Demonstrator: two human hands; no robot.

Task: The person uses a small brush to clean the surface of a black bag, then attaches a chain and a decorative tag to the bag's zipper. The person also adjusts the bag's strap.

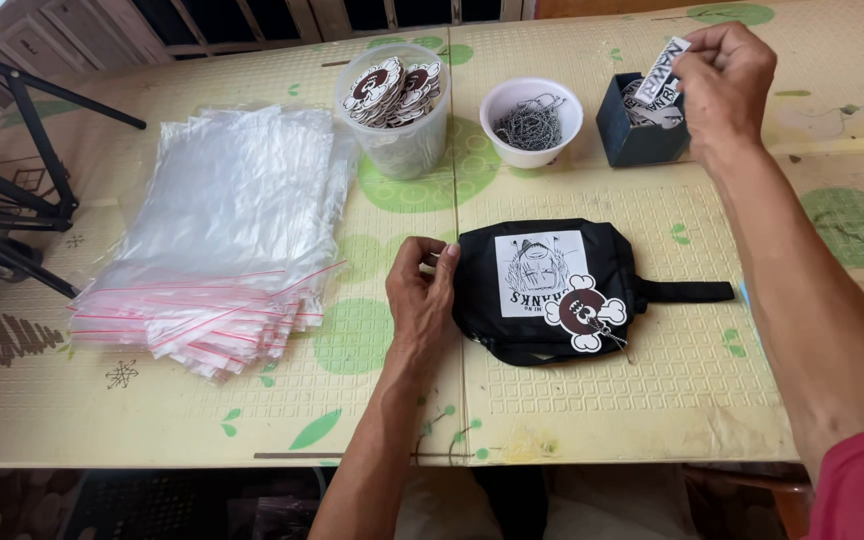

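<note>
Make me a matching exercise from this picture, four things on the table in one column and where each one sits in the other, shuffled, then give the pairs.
Things:
1. stack of clear zip bags
2. ball chains
3. bone-shaped charms
4. black pouch

Places:
A. in the white bowl
B. table centre, left hand touching its edge
C. in the clear plastic tub
D. on the table's left side

Pairs: 1-D, 2-A, 3-C, 4-B

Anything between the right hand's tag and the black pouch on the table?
Nothing visible. The right hand holds the small printed tag over the dark blue box; bare table lies between there and the black pouch, which the left hand touches.
</note>
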